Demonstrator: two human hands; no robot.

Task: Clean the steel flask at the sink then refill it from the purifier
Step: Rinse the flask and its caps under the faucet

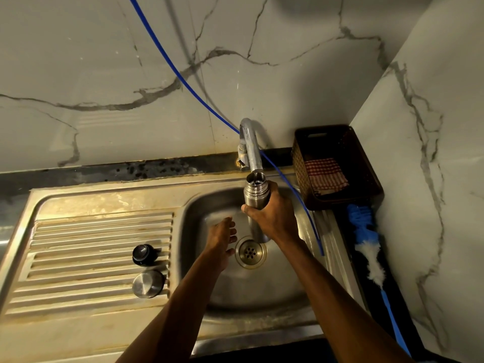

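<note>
My right hand grips the steel flask upright over the sink basin, its open mouth right under the spout of the steel tap. My left hand hovers blurred over the basin left of the drain, fingers loose and holding nothing. The flask's black inner stopper and steel cap lie on the ribbed drainboard.
A thin blue tube runs from the top of the wall down past the tap into the basin's right side. A dark basket with a checked cloth stands at the right corner. A blue-and-white brush lies beside it.
</note>
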